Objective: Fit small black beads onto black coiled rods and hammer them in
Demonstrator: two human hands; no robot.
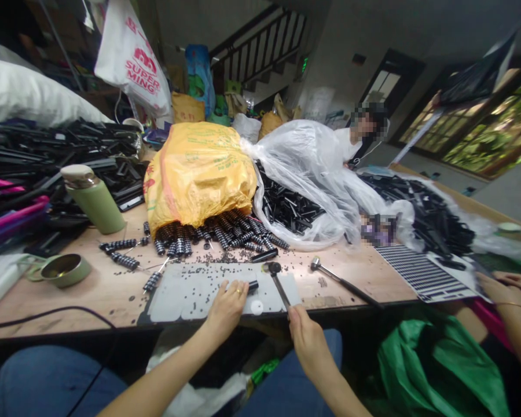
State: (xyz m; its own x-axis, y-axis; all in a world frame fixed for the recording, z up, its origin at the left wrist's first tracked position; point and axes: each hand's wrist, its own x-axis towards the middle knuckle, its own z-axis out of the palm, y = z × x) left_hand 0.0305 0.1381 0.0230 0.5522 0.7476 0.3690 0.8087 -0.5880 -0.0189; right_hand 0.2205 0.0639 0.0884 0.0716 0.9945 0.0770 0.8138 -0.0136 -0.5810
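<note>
My left hand [227, 306] rests on a grey work mat [173, 301], its fingers closed on a short black plastic piece [252, 286]. Gripped by the handle in my right hand [306, 330] is a hammer [281, 289], its dark head just above the far right part of the mat. A white disc [257, 307] lies between the two hands. Small dark rings are scattered over the mat and the table beyond it. Another black piece [264, 255] lies behind the mat, and a second hammer [342, 281] lies to the right.
Rods strung with rings [230, 231] spill from a yellow sack [200, 174]. Behind are a clear bag [304, 156] of black parts, a green bottle [93, 200] and a cup [65, 270]. A co-worker's hands [506, 289] are at right, near a striped sheet [421, 272]. Another person sits beyond.
</note>
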